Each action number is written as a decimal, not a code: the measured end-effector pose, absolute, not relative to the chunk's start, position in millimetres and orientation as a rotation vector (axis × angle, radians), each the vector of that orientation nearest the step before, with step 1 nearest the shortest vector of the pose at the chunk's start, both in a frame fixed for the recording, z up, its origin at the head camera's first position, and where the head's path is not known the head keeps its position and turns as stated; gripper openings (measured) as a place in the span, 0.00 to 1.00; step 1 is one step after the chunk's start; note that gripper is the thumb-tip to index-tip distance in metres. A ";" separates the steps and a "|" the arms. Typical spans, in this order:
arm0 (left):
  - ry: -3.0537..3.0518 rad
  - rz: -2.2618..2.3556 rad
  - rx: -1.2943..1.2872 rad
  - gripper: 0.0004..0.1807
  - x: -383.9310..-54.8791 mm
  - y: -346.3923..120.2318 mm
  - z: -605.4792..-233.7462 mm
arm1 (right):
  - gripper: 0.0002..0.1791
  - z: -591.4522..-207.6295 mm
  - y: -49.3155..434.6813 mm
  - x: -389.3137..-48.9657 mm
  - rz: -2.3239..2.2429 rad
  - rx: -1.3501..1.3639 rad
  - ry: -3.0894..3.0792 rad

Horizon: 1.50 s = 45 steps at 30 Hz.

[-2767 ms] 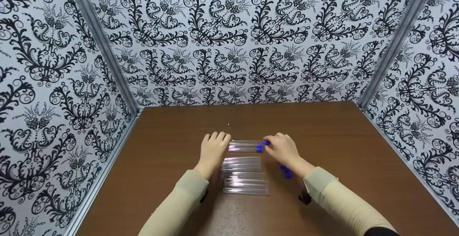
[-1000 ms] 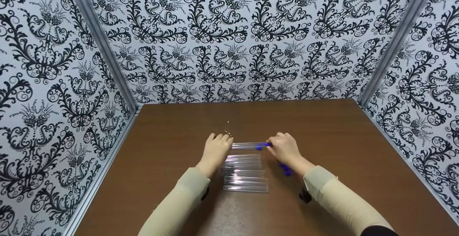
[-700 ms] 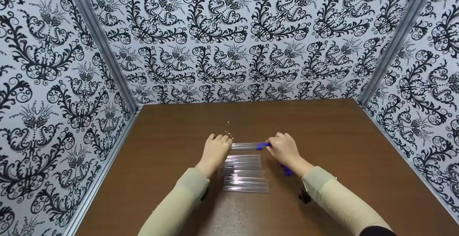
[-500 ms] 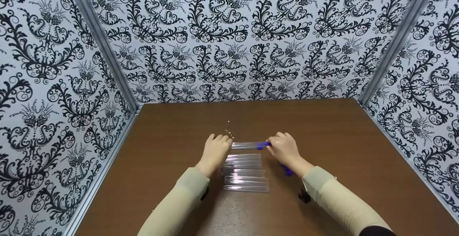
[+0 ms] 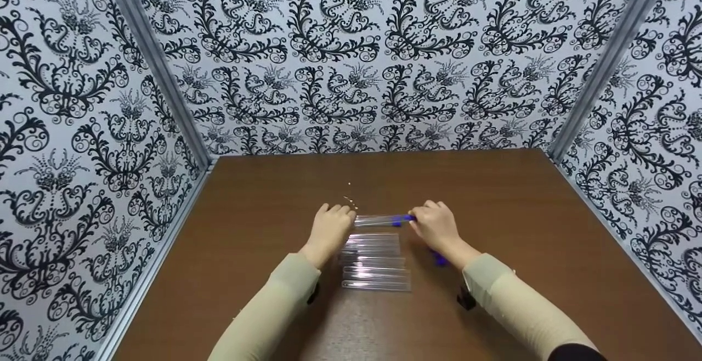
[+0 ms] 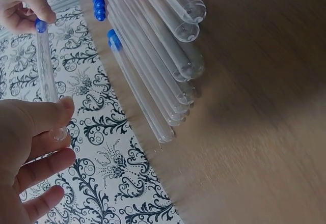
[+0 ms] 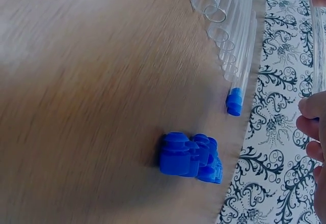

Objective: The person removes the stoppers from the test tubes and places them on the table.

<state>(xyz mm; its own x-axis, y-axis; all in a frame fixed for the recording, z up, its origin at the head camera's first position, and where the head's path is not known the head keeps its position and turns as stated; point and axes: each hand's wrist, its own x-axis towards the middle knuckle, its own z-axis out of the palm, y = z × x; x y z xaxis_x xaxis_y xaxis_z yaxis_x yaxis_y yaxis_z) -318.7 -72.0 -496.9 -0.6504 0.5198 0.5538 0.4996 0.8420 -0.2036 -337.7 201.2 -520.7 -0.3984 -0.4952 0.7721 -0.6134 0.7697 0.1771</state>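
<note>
My left hand (image 5: pixel 330 232) pinches the rounded end of a clear test tube (image 6: pixel 46 68) between thumb and forefinger, its other fingers spread loosely in the left wrist view. My right hand (image 5: pixel 437 226) pinches a blue cap (image 6: pixel 41 26) at the tube's other end. The tube lies level between both hands, above the table in the wrist views. Below it on the table rests a tube with a blue cap (image 7: pixel 234 102) on its end. Nearer to me, several uncapped test tubes (image 5: pixel 375 278) lie side by side, open ends to the right.
Several loose blue caps (image 7: pixel 175 155) stand in a cluster on the brown table (image 5: pixel 263 185), below my right wrist. Tiny bright specks (image 5: pixel 351 202) lie beyond my left hand. Patterned wall panels (image 5: pixel 351 75) with grey metal posts (image 5: pixel 164 70) enclose the table's back and sides.
Since the oldest frame, both hands have shifted slightly right with the tube, which now overlaps the lying capped tube in the head view. Specks beyond the left hand show now. Recent frames differ little.
</note>
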 end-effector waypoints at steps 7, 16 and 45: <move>-2.422 0.076 -0.755 0.09 -317.8 -73.7 -495.0 | 0.13 -520.4 202.3 -336.7 0.180 0.846 -2.065; -2.424 0.047 -0.777 0.06 -318.5 -79.4 -497.1 | 0.14 -517.8 202.4 -333.7 0.204 0.871 -2.061; -2.211 0.031 -0.712 0.08 -321.8 -79.6 -493.9 | 0.10 -511.2 200.1 -330.7 0.294 0.797 -2.203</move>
<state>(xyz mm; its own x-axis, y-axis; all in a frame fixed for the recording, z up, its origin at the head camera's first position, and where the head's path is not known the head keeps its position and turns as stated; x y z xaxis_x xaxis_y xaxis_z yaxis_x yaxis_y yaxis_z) -321.8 -79.6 -493.9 -0.5255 0.5007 0.6879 0.4809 0.8418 -0.2453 -330.7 200.1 -511.2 -0.5160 -0.4512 0.7281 -0.6261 0.7788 0.0389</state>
